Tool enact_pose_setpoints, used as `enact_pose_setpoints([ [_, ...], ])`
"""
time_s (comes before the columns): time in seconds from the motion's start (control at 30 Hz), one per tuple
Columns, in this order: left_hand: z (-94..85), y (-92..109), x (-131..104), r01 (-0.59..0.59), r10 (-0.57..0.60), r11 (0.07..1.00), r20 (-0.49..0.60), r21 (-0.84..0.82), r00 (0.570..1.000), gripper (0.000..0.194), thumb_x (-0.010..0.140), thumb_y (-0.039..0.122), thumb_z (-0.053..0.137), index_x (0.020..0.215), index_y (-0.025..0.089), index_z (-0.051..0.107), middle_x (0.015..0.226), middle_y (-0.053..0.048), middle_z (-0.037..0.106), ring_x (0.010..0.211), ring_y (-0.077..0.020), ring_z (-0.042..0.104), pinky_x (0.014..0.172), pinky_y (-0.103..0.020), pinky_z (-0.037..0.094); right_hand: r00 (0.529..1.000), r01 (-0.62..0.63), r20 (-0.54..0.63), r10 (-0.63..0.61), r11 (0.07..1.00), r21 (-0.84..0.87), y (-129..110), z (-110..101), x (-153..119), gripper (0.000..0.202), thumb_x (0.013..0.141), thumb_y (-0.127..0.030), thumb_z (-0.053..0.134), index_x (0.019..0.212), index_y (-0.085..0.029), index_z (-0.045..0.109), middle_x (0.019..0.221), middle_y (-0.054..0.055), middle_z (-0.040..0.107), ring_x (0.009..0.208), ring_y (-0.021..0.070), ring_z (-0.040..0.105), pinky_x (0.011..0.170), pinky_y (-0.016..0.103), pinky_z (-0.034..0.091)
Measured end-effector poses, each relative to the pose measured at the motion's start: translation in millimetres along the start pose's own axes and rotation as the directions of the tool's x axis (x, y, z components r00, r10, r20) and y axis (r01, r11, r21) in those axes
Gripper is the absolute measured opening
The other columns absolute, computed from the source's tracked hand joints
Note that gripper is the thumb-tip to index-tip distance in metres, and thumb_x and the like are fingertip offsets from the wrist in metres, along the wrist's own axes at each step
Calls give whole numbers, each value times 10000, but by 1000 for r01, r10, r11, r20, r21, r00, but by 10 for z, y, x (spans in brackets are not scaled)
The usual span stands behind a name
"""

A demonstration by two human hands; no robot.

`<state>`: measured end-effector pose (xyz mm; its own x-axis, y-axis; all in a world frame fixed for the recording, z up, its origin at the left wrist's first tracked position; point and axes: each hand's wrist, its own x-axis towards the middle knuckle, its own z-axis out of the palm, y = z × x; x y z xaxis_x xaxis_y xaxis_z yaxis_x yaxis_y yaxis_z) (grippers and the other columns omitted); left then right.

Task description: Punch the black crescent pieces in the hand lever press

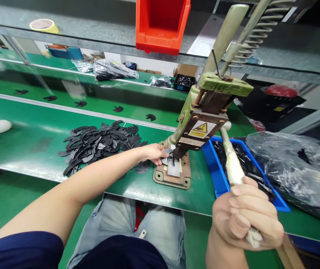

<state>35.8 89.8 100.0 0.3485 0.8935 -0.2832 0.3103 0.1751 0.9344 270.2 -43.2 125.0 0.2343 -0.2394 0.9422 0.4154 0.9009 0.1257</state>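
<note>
Head view: the left hand (154, 152) pinches a dark part (165, 161) at the press base (186, 173), just beside the ram (180, 151). The right hand (248, 216) wraps the lever handle (234, 166). A pile of parts (101, 145) lies left of the pinch. Positioning appears in hand; a lever stroke calls for the left hand clear.

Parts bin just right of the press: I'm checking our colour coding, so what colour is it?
The parts bin is blue, as the head view shows.
</note>
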Motion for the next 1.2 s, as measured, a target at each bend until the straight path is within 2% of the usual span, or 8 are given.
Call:
enact_pose_setpoints([
  [0.13, 7, -14, 8, 45, -42, 995, 37, -88, 998, 226, 941, 323, 776, 1052, 153, 678, 632, -32, 722, 473, -124, 680, 474, -177, 549, 1000, -11, -19, 11, 1000, 26, 15, 50, 118, 336, 888, -365, 735, 701, -217, 498, 638, -37, 542, 629, 143, 623, 799, 466, 597],
  [0.23, 29, -50, 8, 46, -41, 991, 42, -127, 998, 271, 924, 365, 802, 1044, 155, 681, 619, -27, 715, 472, -125, 682, 475, -173, 546, 999, 37, -26, -36, 998, 59, 46, 163, 473, 259, 866, -425, 754, 949, -217, 624, 785, -15, 636, 703, 163, 669, 780, 459, 600],
  [0.4, 6, -114, -196, -94, 104, 976, 40, -198, 994, 356, 882, 450, 833, 950, 160, 638, 681, -18, 730, 493, -102, 674, 481, -169, 542, 971, -231, 75, 225, 970, 72, 94, 321, 1067, 568, 890, -405, 719, 1402, -205, 578, 1388, 80, 592, 1283, 264, 667, 1104, 467, 536],
  [0.53, -76, -109, -654, -215, 223, 965, 42, -152, 974, 474, 829, 561, 844, 895, 169, 587, 626, -7, 704, 502, -114, 676, 490, -182, 542, 914, -380, 100, 393, 916, -125, 129, 212, 656, 471, 919, -343, 731, 1363, -275, 591, 1282, 84, 644, 1182, 221, 693, 1094, 463, 570],
  [0.6, -89, -83, -895, -258, 269, 957, 71, -132, 961, 512, 813, 611, 834, 858, 176, 569, 611, -6, 699, 500, -120, 676, 481, -185, 533, 802, -515, 248, 544, 839, -174, 108, 154, 207, 327, 919, -304, 733, 1228, -223, 663, 1048, 70, 711, 970, 204, 734, 970, 455, 628],
  [0.7, -40, -46, -1143, -310, 321, 944, 95, -117, 942, 535, 813, 656, 808, 846, 179, 567, 600, 0, 686, 494, -134, 678, 472, -204, 536, 441, -732, 552, 708, 640, -235, -6, 174, -410, 316, 910, -332, 746, 1202, -225, 691, 1070, 74, 762, 972, 194, 750, 906, 380, 644],
  [0.77, 18, -34, -1226, -337, 347, 935, 100, -107, 933, 539, 820, 667, 793, 848, 176, 572, 620, 0, 687, 496, -136, 678, 479, -218, 548, 332, -782, 622, 709, 576, -239, -99, 245, -667, 279, 913, -364, 740, 1153, -226, 709, 1069, 70, 770, 943, 186, 749, 857, 340, 643],
  [1.2, 93, 12, -1284, -253, 270, 962, 196, -108, 943, 575, 774, 701, 810, 827, 172, 589, 621, -3, 679, 492, -132, 658, 476, -216, 511, 431, -728, 588, 685, 649, -222, -304, 319, -907, 137, 993, -339, 607, 1054, -226, 656, 901, 33, 711, 759, 157, 671, 704, 300, 571],
])
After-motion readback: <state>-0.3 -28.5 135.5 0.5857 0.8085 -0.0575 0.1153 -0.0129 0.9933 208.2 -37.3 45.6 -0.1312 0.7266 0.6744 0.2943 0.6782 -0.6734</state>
